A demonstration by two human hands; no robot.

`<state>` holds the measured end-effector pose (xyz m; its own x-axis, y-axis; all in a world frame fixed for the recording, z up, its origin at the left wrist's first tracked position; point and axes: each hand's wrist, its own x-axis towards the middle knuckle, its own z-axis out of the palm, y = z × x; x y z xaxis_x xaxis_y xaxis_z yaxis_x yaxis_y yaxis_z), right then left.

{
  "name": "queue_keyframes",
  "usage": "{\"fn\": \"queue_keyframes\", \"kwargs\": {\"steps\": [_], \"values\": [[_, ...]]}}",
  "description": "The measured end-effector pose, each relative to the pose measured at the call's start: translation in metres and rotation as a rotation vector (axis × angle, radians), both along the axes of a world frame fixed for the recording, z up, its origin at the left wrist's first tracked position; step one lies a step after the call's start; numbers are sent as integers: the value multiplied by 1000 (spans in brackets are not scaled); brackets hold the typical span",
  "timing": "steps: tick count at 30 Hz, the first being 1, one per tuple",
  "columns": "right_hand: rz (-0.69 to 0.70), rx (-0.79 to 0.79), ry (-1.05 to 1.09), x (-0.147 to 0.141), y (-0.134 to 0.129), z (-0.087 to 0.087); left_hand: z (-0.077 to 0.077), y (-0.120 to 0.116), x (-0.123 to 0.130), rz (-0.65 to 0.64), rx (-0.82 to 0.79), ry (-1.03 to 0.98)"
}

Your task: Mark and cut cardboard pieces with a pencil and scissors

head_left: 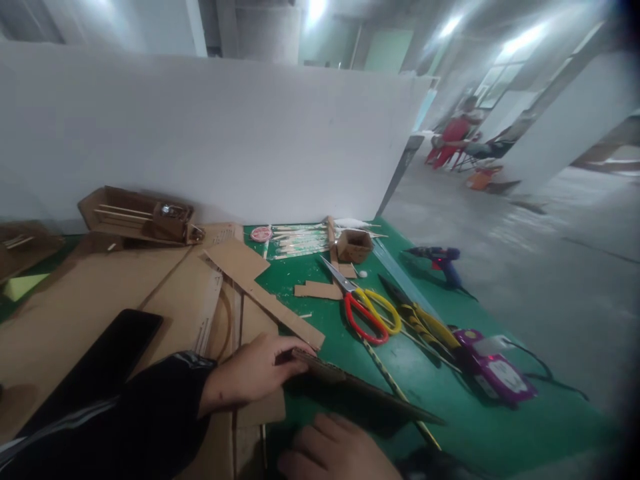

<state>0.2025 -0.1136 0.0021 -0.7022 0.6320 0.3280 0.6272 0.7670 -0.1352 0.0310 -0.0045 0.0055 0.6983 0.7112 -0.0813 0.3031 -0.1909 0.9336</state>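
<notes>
Cardboard (pixel 353 382) is slanting over the green tabletop (pixel 475 433), and your left hand (pixel 260 370) is pinching its left end, thumb and fingers closing on the edge. Your right hand (pixel 337 450) is blurring at the bottom, its fingers curling near the piece; I cannot tell how far open it is or whether it is holding anything. Red-and-yellow-handled scissors (pixel 350 287) are lying just beyond.

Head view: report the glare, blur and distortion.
Head view: ceiling lights flare white at the top; the right hand looks soft and shadowed, the scissors crisper; the background smears and stretches toward the dark right edge.
</notes>
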Motion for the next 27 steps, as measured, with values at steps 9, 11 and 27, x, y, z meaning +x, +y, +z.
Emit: {"fn": "queue_keyframes", "kwargs": {"steps": [9,11,27], "values": [[-236,-8,-38,-32,9,-33,0,1,1,0,-1,-3],[-209,-43,-38,-34,8,-35,1,1,2,-6,-7,-3],[-237,-140,-129,-40,1,-38,-4,1,1,-2,-5,14]]}}
